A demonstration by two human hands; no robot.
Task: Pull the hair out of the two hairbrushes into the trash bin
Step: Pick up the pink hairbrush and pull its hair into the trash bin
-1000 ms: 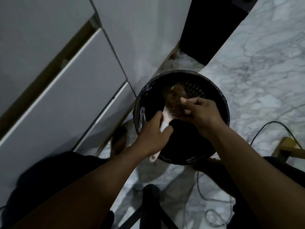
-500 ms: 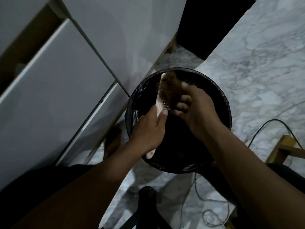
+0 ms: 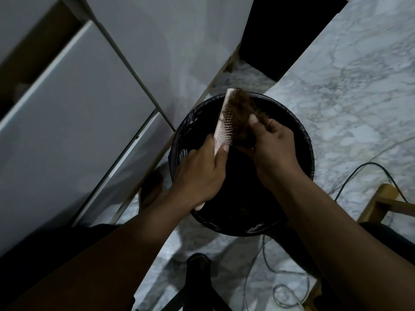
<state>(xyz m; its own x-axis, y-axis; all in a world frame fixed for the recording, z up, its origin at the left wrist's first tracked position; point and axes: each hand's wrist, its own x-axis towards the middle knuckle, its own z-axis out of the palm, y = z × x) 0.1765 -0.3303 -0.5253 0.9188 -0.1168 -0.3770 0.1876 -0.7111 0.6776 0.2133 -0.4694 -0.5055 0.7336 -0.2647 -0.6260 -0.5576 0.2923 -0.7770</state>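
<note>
A pale pink hairbrush (image 3: pixel 223 122) is held on edge over the round black trash bin (image 3: pixel 298 135), which is lined with a black bag. My left hand (image 3: pixel 202 173) grips the brush by its handle. A wad of brown hair (image 3: pixel 241 108) clings to the upper bristles and trails down to the right. My right hand (image 3: pixel 271 147) pinches that hair beside the bristles, above the bin's opening. Only one hairbrush is in sight.
White cabinet doors (image 3: pixel 74 104) stand close on the left. The floor is grey marble (image 3: pixel 350 75). Thin cables (image 3: pixel 278 295) lie on the floor below the bin, a wooden frame (image 3: pixel 381 205) sits at the right, and a dark stool part (image 3: pixel 197 272) is near my legs.
The brush has turned from bristles-up to standing on its edge. My right hand has shifted from covering the bristles to pulling the hair wad away to the right.
</note>
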